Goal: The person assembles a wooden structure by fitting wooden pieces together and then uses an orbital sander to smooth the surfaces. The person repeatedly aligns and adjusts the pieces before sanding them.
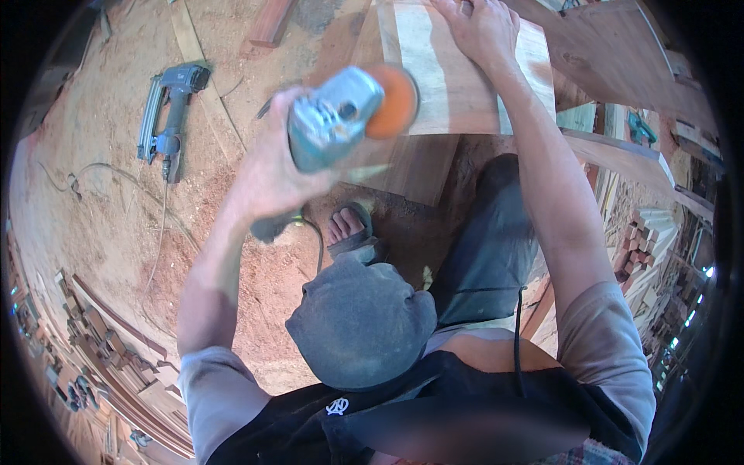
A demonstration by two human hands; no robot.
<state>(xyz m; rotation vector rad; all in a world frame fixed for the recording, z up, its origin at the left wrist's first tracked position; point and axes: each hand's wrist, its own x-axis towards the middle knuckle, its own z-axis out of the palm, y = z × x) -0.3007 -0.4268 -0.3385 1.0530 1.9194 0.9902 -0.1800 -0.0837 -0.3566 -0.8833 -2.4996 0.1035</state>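
My left hand [283,167] is wrapped around the body of a blue-green and silver angle grinder [333,116], slightly blurred by motion. Its orange sanding disc [393,101] is tilted at the left side of a wooden panel [446,89], over the near part. Whether the disc touches the wood I cannot tell. The panel has pale and brown strips. At its far edge my right hand [484,35] presses down, fingers bent over the wood and partly cut off by the frame's top.
A nail gun [174,116] with a hose lies on the dusty floor at left, beside a thin wood strip [186,35]. My sandaled foot [346,225] is below the panel. Large boards [604,46] stand at right; stacked wood pieces [643,240] lie farther down. More offcuts [108,341] fill the lower left.
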